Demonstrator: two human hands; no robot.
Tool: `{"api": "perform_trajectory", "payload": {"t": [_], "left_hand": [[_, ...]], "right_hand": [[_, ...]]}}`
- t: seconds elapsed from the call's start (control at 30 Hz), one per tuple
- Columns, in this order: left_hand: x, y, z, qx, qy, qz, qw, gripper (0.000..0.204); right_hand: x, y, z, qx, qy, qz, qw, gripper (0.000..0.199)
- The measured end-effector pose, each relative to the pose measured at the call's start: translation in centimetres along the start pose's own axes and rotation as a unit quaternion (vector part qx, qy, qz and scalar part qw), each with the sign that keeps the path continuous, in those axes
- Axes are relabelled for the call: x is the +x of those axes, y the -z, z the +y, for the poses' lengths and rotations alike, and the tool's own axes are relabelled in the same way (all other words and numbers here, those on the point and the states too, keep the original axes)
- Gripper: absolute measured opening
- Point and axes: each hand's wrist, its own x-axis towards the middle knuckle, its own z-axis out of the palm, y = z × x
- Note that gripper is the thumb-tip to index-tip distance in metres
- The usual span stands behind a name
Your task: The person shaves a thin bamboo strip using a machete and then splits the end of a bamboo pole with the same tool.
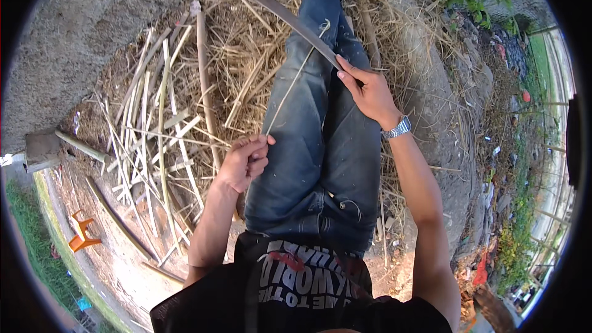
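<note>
My left hand point(246, 161) is closed in a pinch on one end of a thin pale strip point(290, 91), which looks like split bamboo. The strip slants up over my jeans to the blade of a long knife point(296, 24), and a pale curl point(325, 24) shows just past the blade. My right hand point(368, 91), with a metal watch on the wrist, grips the near end of the knife; its handle is hidden by the fingers. The dark blade points up and left across my shins, its far end over the straw.
Many split strips point(145, 129) lie piled at my left, beside a thicker pole point(205, 80). Straw and shavings point(394, 37) cover the ground around my outstretched legs point(302, 148). A rough concrete wall point(80, 31) stands at far left. An orange plastic chair point(83, 232) is farther off.
</note>
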Motion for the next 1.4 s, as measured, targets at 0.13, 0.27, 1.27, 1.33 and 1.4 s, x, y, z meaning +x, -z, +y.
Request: {"api": "perform_trajectory", "payload": {"t": [0.13,0.27,1.27,1.33,1.4], "left_hand": [[-0.2,0.6,0.1,0.012,0.006,-0.027,1.0,0.018],[-1.0,0.8,-1.1,0.024,0.039,-0.037,0.998,0.018],[-0.1,-1.0,-4.3,0.194,-0.265,-0.073,0.942,0.026],[-0.3,-0.5,-4.3,0.2,-0.265,-0.072,0.941,0.026],[-0.3,-0.2,-4.3,0.205,-0.264,-0.071,0.94,0.026]], "right_hand": [[-1.8,-0.3,-1.8,-0.061,0.04,-0.046,0.996,0.04],[-0.1,-0.1,5.0,0.018,-0.091,0.087,0.992,0.038],[3.6,8.3,-8.6,0.392,-0.019,0.279,0.876,0.054],[3.7,8.4,-8.8,0.378,-0.016,0.268,0.886,0.051],[3.8,8.4,-9.2,0.376,-0.01,0.269,0.887,0.058]]}}
